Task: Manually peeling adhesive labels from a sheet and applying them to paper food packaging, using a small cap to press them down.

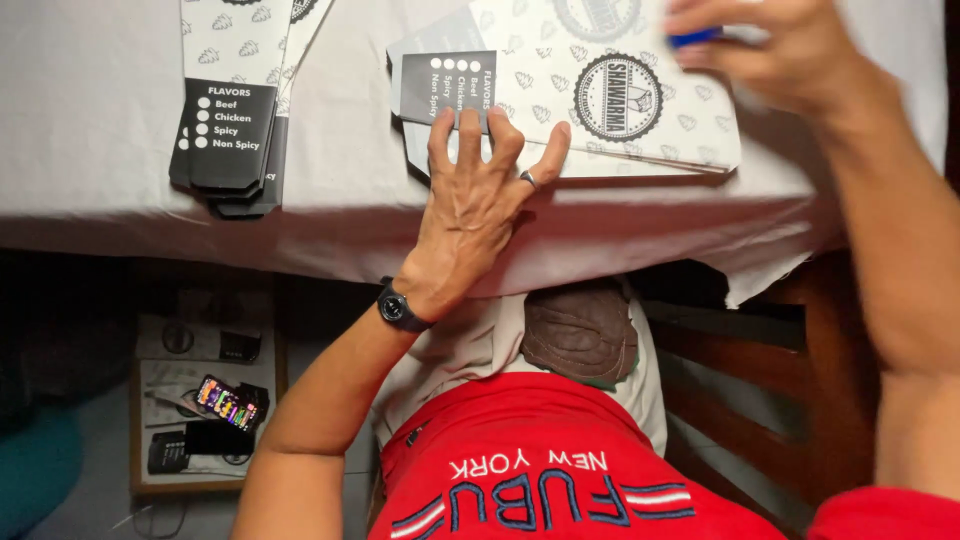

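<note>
1. White cloth covers the desk; its front edge hangs toward the person's lap, and below it a phone with a lit screen lies on a low shelf.
2. Flat printed carton, white with a dark end panel, lies on top of a few more of the same kind, near the desk's front edge.
3. Left hand: palm over the desk edge, fingers spread and pressed flat on the carton's near corner, at the dark panel. Nothing gripped; the spread looks meant to pin the carton from sliding.
4. Carton relative to the fingers: under the fingertips only, most of it extending beyond them and to the right.
5. Right hand: over the carton's far right part, motion-blurred, curled on a small blue object, apparently a pen or marker.
6. Second stack of cartons lies well apart to the left, untouched, dark ends overhanging toward the front edge.
</note>
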